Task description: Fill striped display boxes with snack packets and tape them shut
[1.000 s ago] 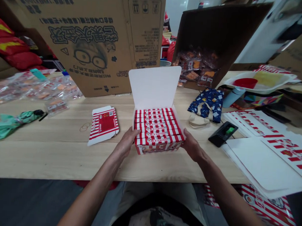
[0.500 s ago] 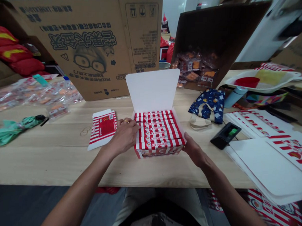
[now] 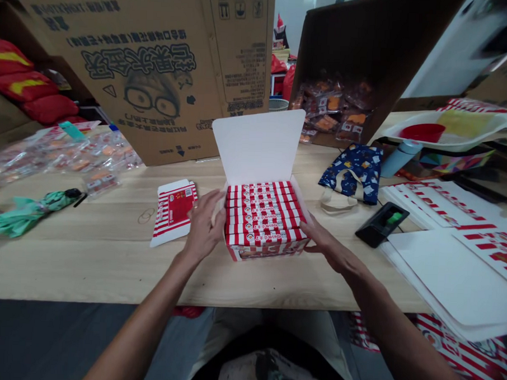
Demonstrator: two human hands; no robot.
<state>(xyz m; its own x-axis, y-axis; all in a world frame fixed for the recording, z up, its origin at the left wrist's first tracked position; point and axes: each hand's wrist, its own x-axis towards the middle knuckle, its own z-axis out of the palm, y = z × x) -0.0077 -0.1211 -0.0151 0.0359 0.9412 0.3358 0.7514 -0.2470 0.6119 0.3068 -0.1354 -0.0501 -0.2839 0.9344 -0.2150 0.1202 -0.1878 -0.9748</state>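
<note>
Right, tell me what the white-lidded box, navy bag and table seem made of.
White-lidded box: likely thin card, its lid matte white and stiffly upright. Navy bag: probably cloth, matte and printed, lying in soft folds. Table: wood or laminate, low sheen; pale grain shows, but not which.

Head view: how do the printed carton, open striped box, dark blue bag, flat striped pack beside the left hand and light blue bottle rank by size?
1. Printed carton
2. Open striped box
3. Dark blue bag and flat striped pack: too alike to rank
4. Light blue bottle
</note>
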